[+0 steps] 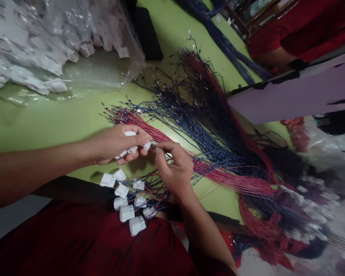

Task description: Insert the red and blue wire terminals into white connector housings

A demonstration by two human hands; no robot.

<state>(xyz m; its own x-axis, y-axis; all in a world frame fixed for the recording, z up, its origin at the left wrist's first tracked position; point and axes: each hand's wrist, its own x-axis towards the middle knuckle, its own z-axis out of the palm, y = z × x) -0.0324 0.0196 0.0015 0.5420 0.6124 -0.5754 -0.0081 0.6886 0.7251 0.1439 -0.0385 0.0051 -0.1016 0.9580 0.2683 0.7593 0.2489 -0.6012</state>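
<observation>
On the green table (pixel 46 122) lie red and blue wires (pixel 207 126). The left hand (pixel 117 143) holds white connectors (pixel 130 147); the right hand (pixel 172 165) pinches one wire (pixel 154 161) at them. Feeding it straight, unbent, seems wise.

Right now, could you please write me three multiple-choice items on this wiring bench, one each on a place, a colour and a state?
1. Where does the clear plastic bag of white plastic connector housings lie?
A. upper left of the green table
B. on the person's lap
C. under the purple board

2. Which colours are the thin terminal-tipped wires fanned across the green table?
A. yellow and black
B. red and blue
C. white only

3. What is the left hand doing?
A. lying flat and empty
B. gripping white connectors
C. holding scissors

Answers: 1 A, the bag fills the upper left corner. 2 B, the wire bundle shows red and blue strands. 3 B, its fingers close on white pieces while the right hand pinches a wire beside them.
</observation>
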